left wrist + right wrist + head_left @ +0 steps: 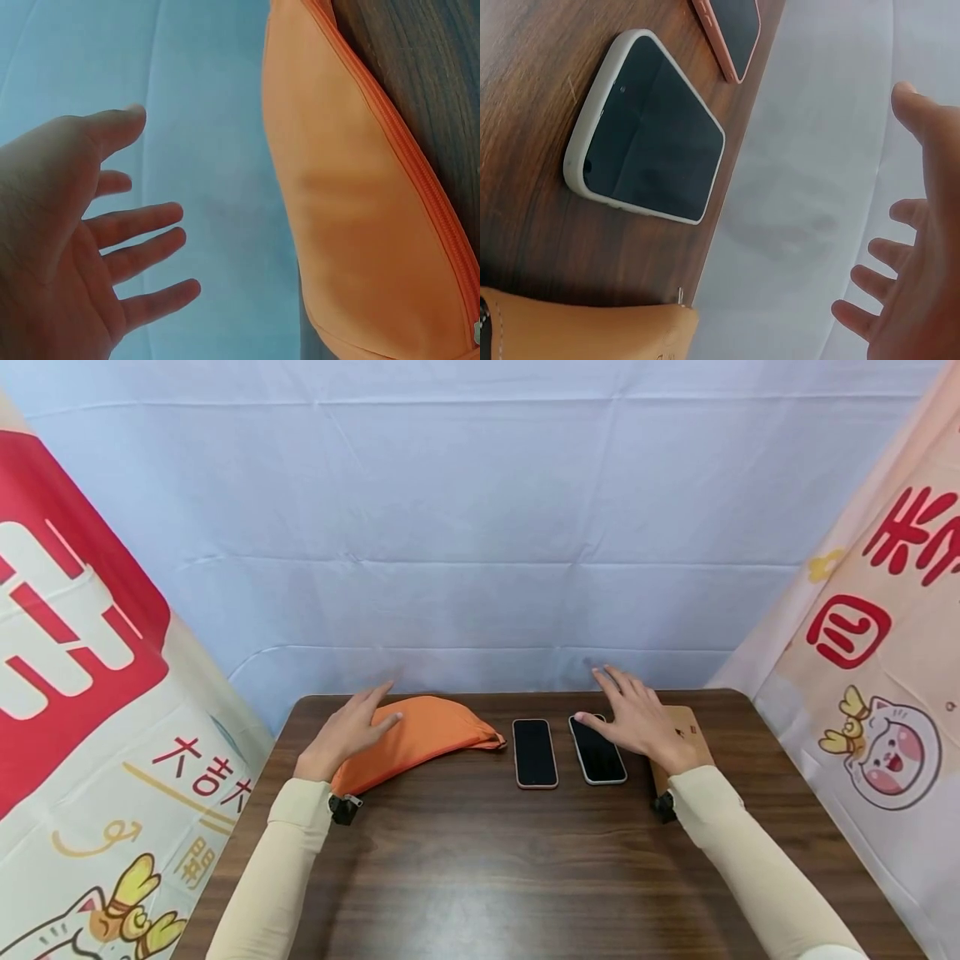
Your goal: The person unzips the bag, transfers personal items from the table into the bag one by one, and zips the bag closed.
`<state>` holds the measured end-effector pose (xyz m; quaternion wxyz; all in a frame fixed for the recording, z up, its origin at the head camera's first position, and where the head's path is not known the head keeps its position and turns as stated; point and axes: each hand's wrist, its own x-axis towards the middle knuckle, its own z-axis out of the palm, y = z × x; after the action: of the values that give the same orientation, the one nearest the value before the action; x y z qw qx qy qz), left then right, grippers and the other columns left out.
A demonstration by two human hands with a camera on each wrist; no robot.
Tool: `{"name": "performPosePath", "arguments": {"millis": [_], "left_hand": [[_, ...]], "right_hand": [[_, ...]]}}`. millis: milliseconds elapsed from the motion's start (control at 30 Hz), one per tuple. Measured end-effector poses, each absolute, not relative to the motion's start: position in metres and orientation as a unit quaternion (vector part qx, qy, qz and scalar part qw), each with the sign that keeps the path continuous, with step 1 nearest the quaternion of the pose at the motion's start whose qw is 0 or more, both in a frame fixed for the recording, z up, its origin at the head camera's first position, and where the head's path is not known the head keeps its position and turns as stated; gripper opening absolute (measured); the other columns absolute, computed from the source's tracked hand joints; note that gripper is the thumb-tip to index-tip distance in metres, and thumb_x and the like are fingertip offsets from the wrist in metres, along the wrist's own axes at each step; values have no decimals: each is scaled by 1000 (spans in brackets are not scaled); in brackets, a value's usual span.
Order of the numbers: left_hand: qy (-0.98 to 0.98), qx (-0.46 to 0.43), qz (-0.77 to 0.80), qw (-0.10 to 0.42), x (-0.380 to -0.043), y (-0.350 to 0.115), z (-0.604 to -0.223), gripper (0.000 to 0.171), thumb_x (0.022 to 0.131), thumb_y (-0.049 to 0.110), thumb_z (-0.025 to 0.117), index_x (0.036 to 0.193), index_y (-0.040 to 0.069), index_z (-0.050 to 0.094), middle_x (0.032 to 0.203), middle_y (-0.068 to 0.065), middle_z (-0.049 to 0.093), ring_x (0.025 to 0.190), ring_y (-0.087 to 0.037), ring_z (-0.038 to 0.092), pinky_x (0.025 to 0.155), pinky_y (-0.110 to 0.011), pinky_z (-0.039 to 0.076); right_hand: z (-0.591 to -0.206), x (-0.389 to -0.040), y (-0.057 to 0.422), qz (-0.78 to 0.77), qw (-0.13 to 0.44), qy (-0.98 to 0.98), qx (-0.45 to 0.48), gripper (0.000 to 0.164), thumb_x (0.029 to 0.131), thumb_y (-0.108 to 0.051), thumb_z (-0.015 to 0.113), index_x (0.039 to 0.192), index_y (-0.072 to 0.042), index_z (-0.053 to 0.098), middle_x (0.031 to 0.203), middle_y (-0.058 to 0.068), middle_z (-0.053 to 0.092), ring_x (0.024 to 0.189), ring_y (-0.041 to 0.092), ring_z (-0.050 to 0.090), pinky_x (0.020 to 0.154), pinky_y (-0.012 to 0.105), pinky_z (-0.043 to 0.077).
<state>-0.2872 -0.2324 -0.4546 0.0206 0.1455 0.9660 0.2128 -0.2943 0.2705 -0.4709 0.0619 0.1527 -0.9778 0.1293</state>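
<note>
My left hand (348,732) is held over the left end of an orange zippered pouch (420,733), its fingers spread and nothing in them. In the left wrist view the pouch (360,187) lies to the right of the hand (82,232), with a gap between them. On the other side, my right hand (637,722) hovers with fingers apart, above a tan leather item (693,731) it partly hides. Just left of that hand lies a phone in a white case (600,752), screen up and dark. Beside it is a phone in a pink case (535,753), also dark.
Everything lies along the far part of a brown wood-grain table (465,860). Right behind the table's far edge hangs a pale blue cloth (480,527). Printed cloths with red lettering hang at the left (75,610) and right (885,652).
</note>
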Motion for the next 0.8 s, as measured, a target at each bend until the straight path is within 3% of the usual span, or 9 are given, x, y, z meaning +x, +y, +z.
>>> {"name": "performPosePath", "arguments": {"millis": [500,800], "left_hand": [[967,136,216,17,-287,-241,-458,73,110,50,57,169,16,31,161,-17,51,147,-43,49,113,-67,43],[967,137,214,19,-286,-244,-460,69,111,48,55,167,13,36,159,-17,53,142,-41,55,110,-66,47]], "right_hand": [[-475,-295,260,121,64,-977,165,95,101,-69,58,170,-12,28,175,21,23,156,50,29,119,73,28],[-480,-295,257,123,64,-977,165,95,100,-69,60,170,-12,29,174,21,25,156,49,30,120,71,30]]}}
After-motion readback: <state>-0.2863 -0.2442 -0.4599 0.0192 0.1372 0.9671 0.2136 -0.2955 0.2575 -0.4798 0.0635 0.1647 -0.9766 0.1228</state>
